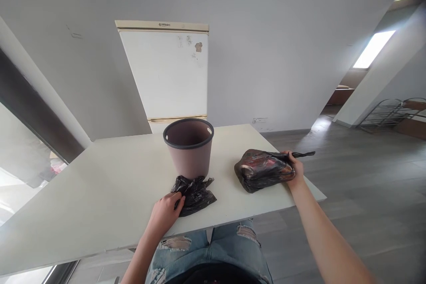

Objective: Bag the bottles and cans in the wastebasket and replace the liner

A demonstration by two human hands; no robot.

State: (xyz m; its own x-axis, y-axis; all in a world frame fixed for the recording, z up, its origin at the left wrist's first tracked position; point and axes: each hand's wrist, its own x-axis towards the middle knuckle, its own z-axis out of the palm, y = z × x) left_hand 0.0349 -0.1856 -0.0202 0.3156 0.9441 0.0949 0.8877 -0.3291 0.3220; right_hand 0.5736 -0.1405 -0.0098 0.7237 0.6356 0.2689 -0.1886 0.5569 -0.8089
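- While the filled black bag (262,171) lies on its side near the right end of the table (109,195), its mouth is drawn into a thin tail, so the gathering looks done; whether it is knotted cannot be told
- the crumpled black bag (198,197) sits bunched at the near side of the bin (191,159), not yet spread open; the bin's rim shows bare, with no plastic over it
- the left hand (166,211) rests at the left edge of the crumpled bag; thumb and fingers appear pinched on its plastic
- the right hand (295,168) is clamped round the neck end of the filled bag, thumb uppermost; the tail juts out beyond the fingers, towards the right
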